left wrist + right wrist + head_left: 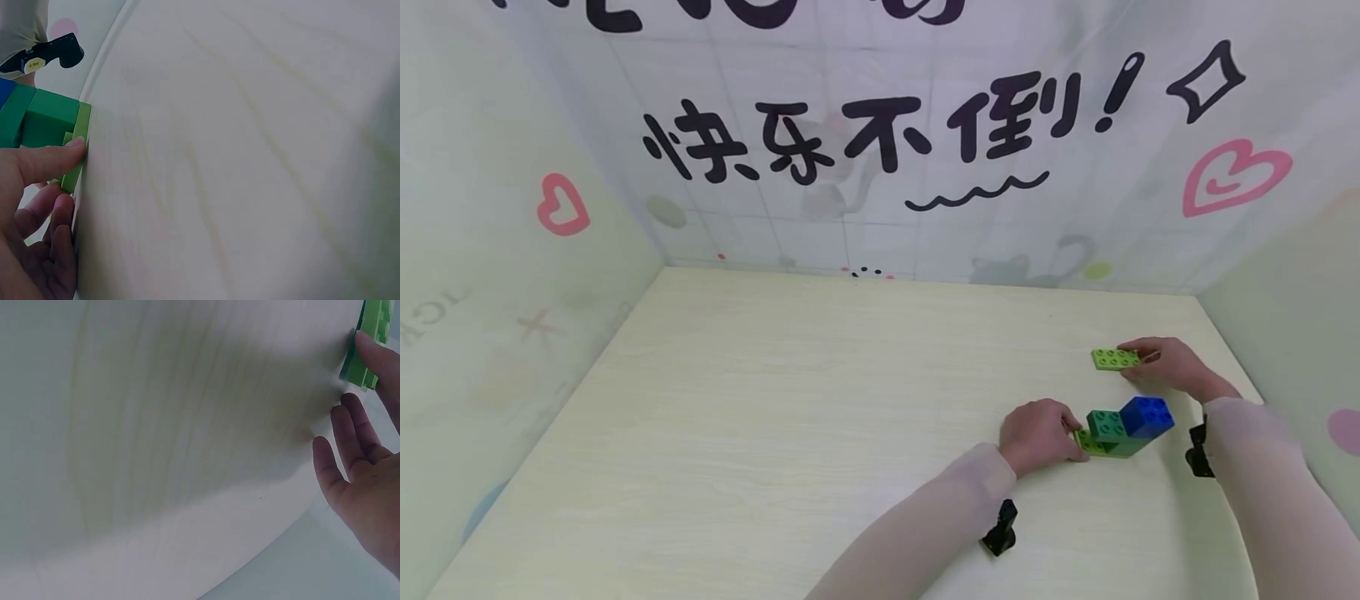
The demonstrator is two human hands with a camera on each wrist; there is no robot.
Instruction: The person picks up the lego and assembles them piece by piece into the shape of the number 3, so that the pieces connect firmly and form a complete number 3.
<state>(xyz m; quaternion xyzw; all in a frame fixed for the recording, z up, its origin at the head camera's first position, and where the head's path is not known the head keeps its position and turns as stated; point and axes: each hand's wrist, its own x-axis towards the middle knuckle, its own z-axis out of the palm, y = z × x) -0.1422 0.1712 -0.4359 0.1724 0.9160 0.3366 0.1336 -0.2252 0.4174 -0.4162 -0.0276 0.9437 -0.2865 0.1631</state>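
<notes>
1. From my head camera, my left hand (1039,435) held the edge of a block stack (1122,429) on the pale wood table (775,417): a blue block on green ones. My right hand (1165,363) pinched a flat light-green plate (1115,359) farther back.
2. My left wrist camera showed my thumb (47,161) pressing the stack's light-green bottom plate (78,147).
3. My right wrist camera showed one fingertip (378,359) on the flat plate (365,347), my other fingers straight and loose.

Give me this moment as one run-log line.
left hand: holds brick stack by its light-green base | right hand: pinches light-green plate | table
</notes>
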